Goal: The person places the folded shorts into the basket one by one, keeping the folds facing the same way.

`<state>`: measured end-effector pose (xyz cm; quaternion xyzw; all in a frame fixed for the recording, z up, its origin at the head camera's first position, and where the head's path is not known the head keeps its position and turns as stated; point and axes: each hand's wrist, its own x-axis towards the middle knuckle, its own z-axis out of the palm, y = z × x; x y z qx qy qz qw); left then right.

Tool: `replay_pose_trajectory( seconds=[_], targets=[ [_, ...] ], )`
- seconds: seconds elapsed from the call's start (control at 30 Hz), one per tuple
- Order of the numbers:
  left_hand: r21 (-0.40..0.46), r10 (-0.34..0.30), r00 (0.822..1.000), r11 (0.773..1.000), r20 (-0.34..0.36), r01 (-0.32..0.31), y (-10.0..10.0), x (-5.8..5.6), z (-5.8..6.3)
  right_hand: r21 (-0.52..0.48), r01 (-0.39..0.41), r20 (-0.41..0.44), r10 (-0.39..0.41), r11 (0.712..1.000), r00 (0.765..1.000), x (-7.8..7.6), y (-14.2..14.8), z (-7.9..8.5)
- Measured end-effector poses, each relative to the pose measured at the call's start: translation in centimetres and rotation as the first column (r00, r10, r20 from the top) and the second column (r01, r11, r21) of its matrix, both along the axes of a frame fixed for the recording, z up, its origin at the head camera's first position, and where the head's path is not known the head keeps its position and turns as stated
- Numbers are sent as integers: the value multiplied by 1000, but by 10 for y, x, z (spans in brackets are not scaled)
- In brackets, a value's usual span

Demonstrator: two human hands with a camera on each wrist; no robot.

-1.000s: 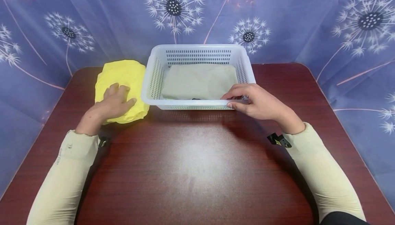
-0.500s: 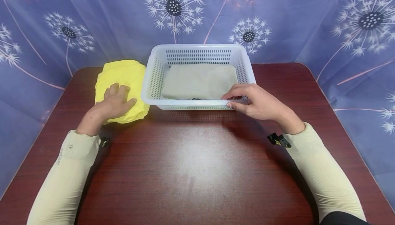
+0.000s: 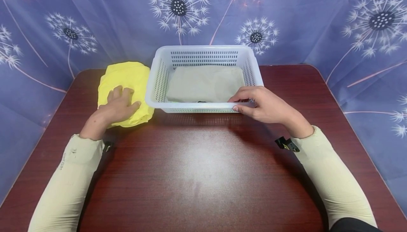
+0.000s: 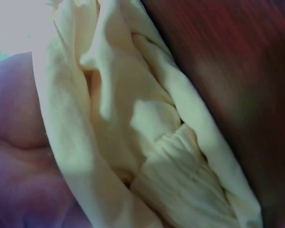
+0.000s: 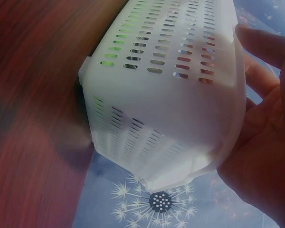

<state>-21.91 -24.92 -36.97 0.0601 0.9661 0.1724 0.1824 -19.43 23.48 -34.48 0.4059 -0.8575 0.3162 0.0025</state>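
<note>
Yellow cloth (image 3: pixel 128 74) lies just left of the basket (image 3: pixel 197 105), beneath our left hand (image 3: pixel 116 110), fingers apart; our right hand (image 3: pixel 267 105) pinches the basket's near rim. Lettering (image 3: pixel 62 161) on our left sleeve (image 3: pixel 65 186) seems too blurred to read.

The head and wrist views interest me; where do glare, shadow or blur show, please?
Head view: white glare on the table, shadow below the right hand; left wrist view: upper left corner washed out, table grain blurred; right wrist view: the same hand darkened, a bright patch on the basket.
</note>
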Motion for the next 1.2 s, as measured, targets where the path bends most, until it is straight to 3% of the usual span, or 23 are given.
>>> replay_pose_trajectory(
  seconds=[0.43, 1.2],
  targets=[
    [12, 1, 1000, 1000, 16, -1, 0, 1, 4, 8, 4, -10, -4, 1000, 1000, 0, 0, 1],
    [57, -61, 998, 996, 6, 61, 3, 7, 3, 18, 5, 2, -5, 1000, 1000, 1, 0, 2]
  ],
)
